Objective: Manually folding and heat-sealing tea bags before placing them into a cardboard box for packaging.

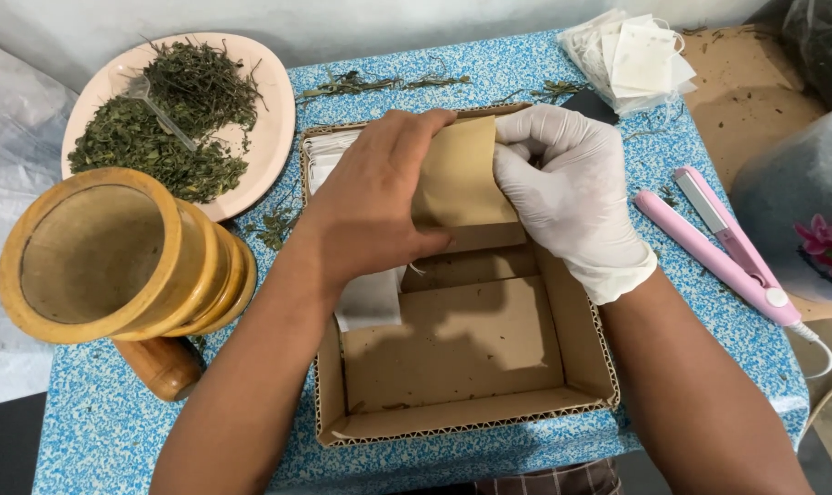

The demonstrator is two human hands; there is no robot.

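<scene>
Mortar point(113, 261), wooden, one, lying tipped on its side at the left edge of the blue speckled table point(544, 69), mouth toward you, with one wooden pestle point(164, 367) under it. Your left forearm passes just beside it; a nudge could probably set it rolling off the edge.

Plate point(269, 137), pink, one, behind the mortar, heaped with dried green leaves point(159, 119) and carrying one clear plastic spoon point(154, 101). Loose stems lie scattered on the table past it and could drift into the box.

Cardboard box point(462, 367), one, open-topped, in the middle of the table. White sachets point(329, 156) stand packed along its far left side, too close-set to count; the near part is mostly bare.

Left hand point(370, 211), bare, fingers curled over the top edge of one brown paper envelope point(462, 174), which stands at the far end of the box. Right hand point(572, 197), in a white glove, pinching the envelope's right edge. Pressing too hard may crease it or crush the sachets beside it.

Stack of white sachets point(636, 55), one pile, count unclear, at the far right corner, close to the table edge.

Sealing iron point(718, 243), pink, one, lying open on the right with its cord trailing off the table; if it is hot, your right forearm is near enough to brush it.
</scene>
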